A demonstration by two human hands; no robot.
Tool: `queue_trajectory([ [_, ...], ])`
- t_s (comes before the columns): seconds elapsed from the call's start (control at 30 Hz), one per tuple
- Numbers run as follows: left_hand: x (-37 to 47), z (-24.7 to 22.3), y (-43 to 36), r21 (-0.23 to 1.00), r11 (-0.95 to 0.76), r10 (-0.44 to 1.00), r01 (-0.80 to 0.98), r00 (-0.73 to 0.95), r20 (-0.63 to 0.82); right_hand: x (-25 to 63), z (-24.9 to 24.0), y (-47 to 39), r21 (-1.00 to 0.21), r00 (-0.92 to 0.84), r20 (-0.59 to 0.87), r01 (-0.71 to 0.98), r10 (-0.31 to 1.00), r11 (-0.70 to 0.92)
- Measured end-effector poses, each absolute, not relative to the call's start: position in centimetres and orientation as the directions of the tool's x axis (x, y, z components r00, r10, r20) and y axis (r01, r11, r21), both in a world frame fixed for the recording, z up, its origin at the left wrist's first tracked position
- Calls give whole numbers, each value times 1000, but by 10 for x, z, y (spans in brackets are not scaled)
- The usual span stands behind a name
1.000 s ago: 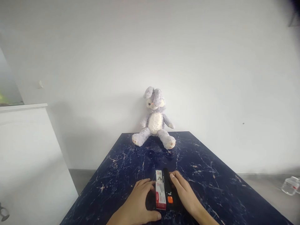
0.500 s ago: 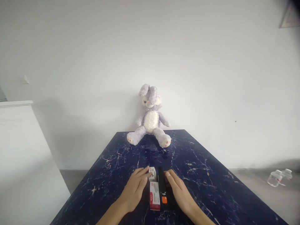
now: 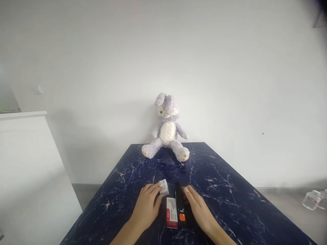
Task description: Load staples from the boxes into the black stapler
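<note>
My left hand [image 3: 147, 205] is closed on a small white box [image 3: 164, 188], fingertips over its left side and thumb below. The box is turned at a slant. Just nearer to me, a red and white box [image 3: 172, 212] with print on its top lies lengthwise on the table. Beside it on the right is a long black stapler [image 3: 179, 199] with an orange patch at its near end. Against the stapler's right side, my right hand [image 3: 196, 205] has its fingers curled and its thumb along the top; the fingertips are partly hidden.
A grey plush rabbit [image 3: 167, 131] sits at the far end of the dark blue marbled table [image 3: 204, 170], against the white wall. At the left stands a white cabinet [image 3: 28, 163]. Clear plastic bottles [image 3: 311, 200] are on the floor at the right.
The small white box has been turned and shifted away from the stapler, with my left hand on it. My right hand stays by the stapler. The view has swung slightly left.
</note>
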State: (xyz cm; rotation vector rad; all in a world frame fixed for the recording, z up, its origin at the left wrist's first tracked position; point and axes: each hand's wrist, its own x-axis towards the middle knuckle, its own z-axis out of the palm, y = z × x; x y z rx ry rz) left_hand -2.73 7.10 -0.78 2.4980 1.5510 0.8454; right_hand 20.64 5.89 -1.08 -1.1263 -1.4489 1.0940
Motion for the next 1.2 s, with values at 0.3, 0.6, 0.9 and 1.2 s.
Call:
queue_trajectory([
  [0.3, -40, -18, 77, 279, -388, 872, 878, 252, 419, 209, -12, 58, -973, -111, 155, 155, 982, 171],
  [0.6, -46, -4, 70, 274, -346, 877, 897, 207, 433, 209, -10, 57, -969, -110, 167, 167, 980, 184],
  [0.9, -30, -6, 60, 413, -399, 897, 818, 256, 360, 209, -8, 57, -936, -95, 177, 293, 980, 197],
  [1.2, -26, -17, 52, 457, -452, 892, 766, 376, 251, 210, -6, 57, -909, -104, 188, 357, 977, 213],
])
